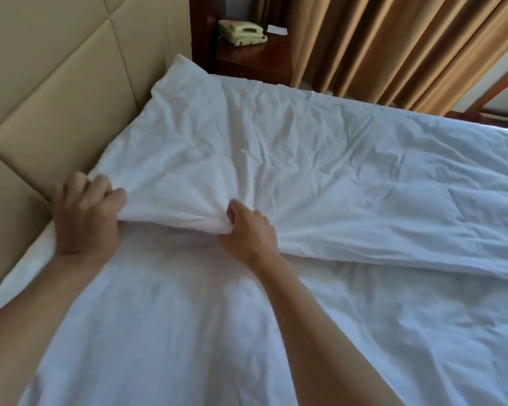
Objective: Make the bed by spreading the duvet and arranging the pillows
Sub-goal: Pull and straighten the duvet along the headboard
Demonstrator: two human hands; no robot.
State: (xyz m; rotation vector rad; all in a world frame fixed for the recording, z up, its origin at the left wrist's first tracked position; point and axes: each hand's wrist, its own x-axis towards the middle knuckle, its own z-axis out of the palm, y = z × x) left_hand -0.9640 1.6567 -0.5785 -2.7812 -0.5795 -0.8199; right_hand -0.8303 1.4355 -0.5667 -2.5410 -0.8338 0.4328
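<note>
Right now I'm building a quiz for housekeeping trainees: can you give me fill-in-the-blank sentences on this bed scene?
1. Both hands, left and right, grip the edge of the white ____.
2. The padded headboard is ____ in colour.
3. On the nightstand sits a ____.
4. Behind the bed hang brown ____.

Missing words: duvet; beige; telephone; curtains

Duvet (291, 159) lies on bed, top edge vs headboard (56, 83) at left. Nightstand (252, 58) behind bed w/ phone (242, 32) on it; curtain (393, 45) to its right.
</note>
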